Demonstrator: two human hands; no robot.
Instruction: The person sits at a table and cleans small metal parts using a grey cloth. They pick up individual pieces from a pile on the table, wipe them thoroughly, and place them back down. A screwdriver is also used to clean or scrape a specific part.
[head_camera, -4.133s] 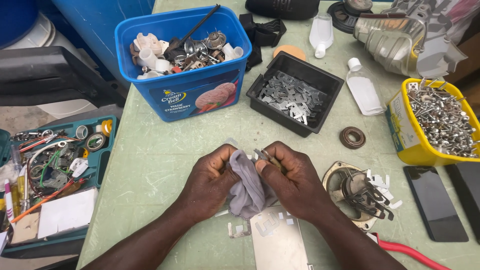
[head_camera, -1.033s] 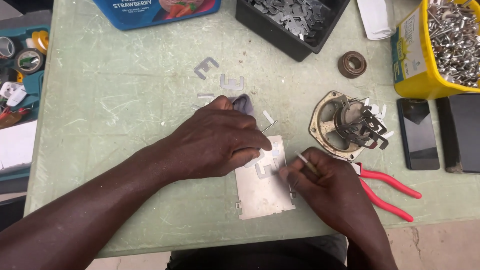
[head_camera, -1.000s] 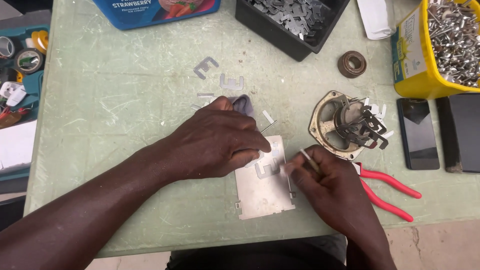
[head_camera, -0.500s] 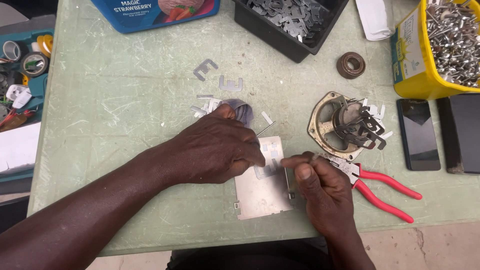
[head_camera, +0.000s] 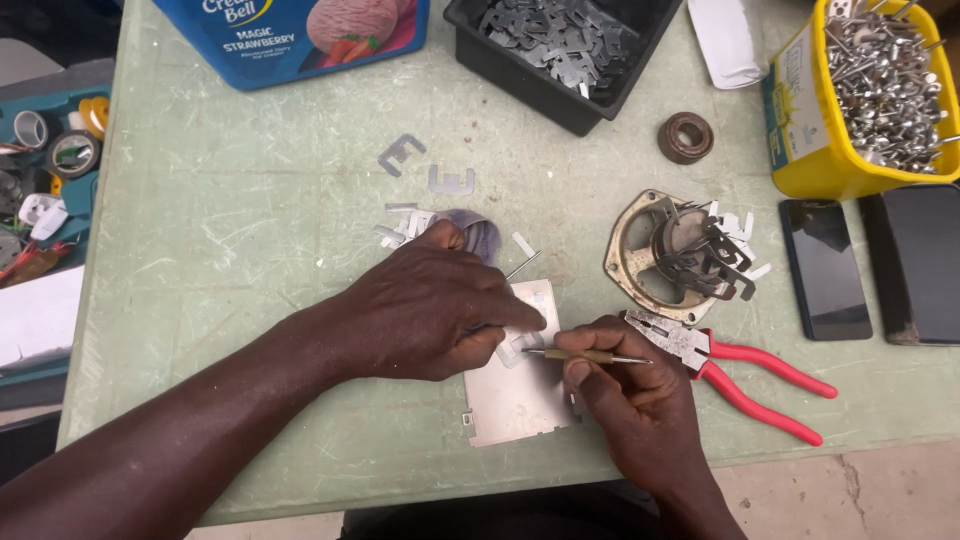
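Pressing down on a flat metal plate (head_camera: 520, 400) near the bench's front edge, left hand (head_camera: 425, 310) lying spread, fingers covering a small part and most of a grey cloth (head_camera: 478, 232). Pinching a thin brass-handled tool (head_camera: 585, 355) in right hand (head_camera: 635, 400), tip hidden under left fingertips. Lying beside: red-handled pliers (head_camera: 740, 370).

Blue ice-cream tub (head_camera: 300, 40) with pink label top left; yellow labelled tub (head_camera: 800, 130) top right; two dark phone screens (head_camera: 825, 265) right edge.
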